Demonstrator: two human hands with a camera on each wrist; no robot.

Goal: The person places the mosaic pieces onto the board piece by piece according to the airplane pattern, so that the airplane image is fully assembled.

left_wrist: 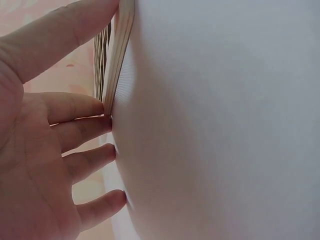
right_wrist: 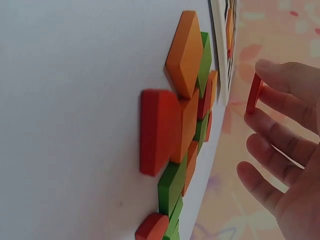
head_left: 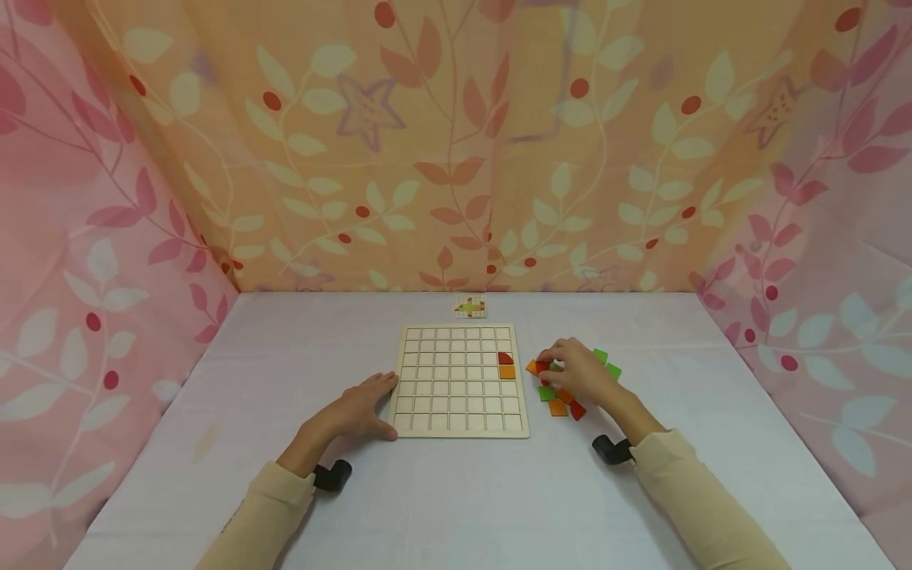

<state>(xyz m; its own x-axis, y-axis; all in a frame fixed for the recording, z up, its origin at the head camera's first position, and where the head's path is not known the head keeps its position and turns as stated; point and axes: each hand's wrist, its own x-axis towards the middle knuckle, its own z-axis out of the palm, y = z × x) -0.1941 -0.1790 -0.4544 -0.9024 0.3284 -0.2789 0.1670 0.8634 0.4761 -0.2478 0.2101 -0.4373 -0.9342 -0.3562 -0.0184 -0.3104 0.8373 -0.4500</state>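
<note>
My left hand [head_left: 359, 408] lies at the left edge of a wooden grid board [head_left: 452, 389]. In the left wrist view its fingers are spread and straight, with the thumb and fingertips at the rim of the board. My right hand [head_left: 583, 372] is over a loose pile of coloured pieces right of the board. Between thumb and fingers it pinches a thin red piece [right_wrist: 254, 94], seen almost edge-on in the right wrist view. On the board, a red rounded piece [head_left: 505, 359] sits directly above an orange square piece [head_left: 507, 372] in the rightmost column.
The pile holds green pieces [right_wrist: 172, 187], orange pieces [right_wrist: 184, 55] and red pieces [right_wrist: 161, 131], some touching. Behind the board lies a small card [head_left: 469, 305] printed with a coloured grid pattern. A white cloth [head_left: 456, 499] covers the table, and floral curtains [head_left: 456, 142] surround it.
</note>
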